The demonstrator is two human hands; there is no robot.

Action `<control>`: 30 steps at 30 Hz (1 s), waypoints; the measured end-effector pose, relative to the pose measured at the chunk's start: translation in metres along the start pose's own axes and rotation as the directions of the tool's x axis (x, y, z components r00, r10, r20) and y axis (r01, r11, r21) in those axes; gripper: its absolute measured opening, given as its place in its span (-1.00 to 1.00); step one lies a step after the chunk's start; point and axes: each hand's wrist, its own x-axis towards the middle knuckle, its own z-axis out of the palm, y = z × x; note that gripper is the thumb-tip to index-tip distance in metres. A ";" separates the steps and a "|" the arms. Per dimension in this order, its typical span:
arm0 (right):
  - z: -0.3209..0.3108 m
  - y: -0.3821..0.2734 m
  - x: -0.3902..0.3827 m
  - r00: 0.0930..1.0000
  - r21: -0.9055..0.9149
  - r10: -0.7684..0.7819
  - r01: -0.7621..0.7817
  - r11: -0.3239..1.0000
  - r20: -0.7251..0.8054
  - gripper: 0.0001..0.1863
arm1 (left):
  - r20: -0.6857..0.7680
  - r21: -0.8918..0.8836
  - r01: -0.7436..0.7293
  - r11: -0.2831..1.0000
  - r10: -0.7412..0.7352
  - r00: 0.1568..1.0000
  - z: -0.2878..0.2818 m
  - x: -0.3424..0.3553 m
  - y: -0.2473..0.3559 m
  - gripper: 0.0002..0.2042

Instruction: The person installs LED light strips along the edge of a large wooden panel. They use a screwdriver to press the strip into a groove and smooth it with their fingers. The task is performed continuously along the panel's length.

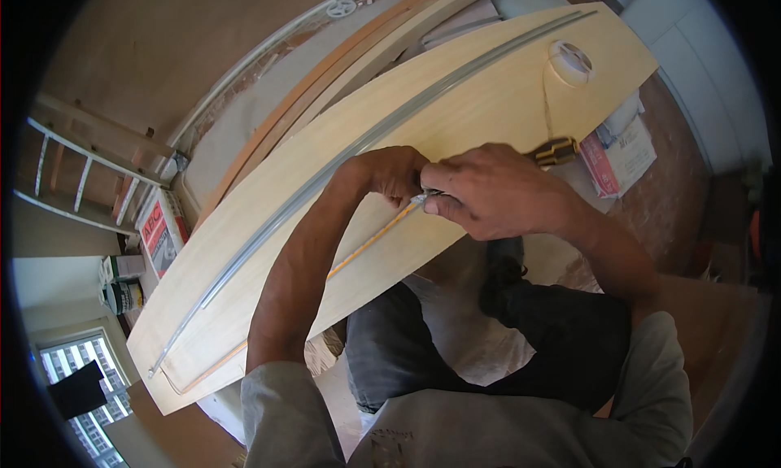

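Note:
In the middle, my left hand (394, 173) is closed, its bent fingers meeting my right hand over the pale board. My right hand (496, 193) is closed too, thumb and fingers pinched at the end of a thin orange-yellow strip (370, 242). A small metallic bit (420, 198) shows at the fingertips; its kind is too small to tell. Behind my right hand a tool's black-and-yellow handle (556, 152) sticks out, and the rest of it is hidden. The strip runs down left along the board, passing behind my left forearm.
Long grey metal channels (399, 114) lie along the wooden board (488, 102). A white reel (571, 63) sits at its far right. Bags (626, 155) lie beyond the right edge. A ladder (85, 171), a printed bag (163, 230) and buckets (122, 296) stand left. Timber lengths (325, 86) lie behind.

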 end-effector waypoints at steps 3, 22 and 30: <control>0.040 0.021 0.019 0.998 -0.003 0.052 -0.052 0.999 0.021 -0.73 | 0.002 -0.025 0.101 0.995 -0.101 0.995 -0.004 0.002 0.007 -0.74; 0.120 0.058 0.036 0.873 -0.451 -0.327 0.144 0.881 -0.361 -0.76 | 0.071 0.008 0.121 0.993 -0.121 0.990 -0.010 0.009 0.008 -0.79; 0.121 0.058 0.035 0.855 -0.520 -0.370 0.143 0.842 -0.365 -0.77 | 0.065 0.026 0.143 0.989 -0.145 0.987 -0.010 0.010 0.014 -0.82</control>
